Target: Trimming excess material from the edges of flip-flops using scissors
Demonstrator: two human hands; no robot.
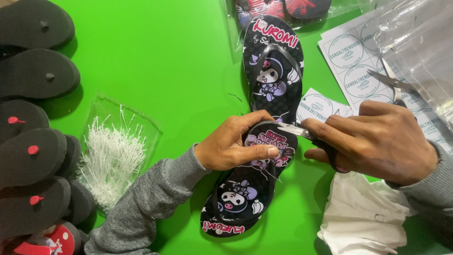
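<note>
**Trimming at a cartoon-print flip-flop**

Gripping the near flip-flop (245, 184) across its toe end with the left hand (233, 146), thumb along the printed sole, fingers curled over the edge; sandal flat on the green table (165, 61). Closed round the handles of small scissors (302, 132) in the right hand (377, 141), blade tips at the strap. Matching second flip-flop (273, 66) lying just beyond, toe to toe. Bag of white plastic tag pins (113, 156) to the left, stacked black soles (33, 118) at the edge, round-label sheets (354, 61) behind.
</note>
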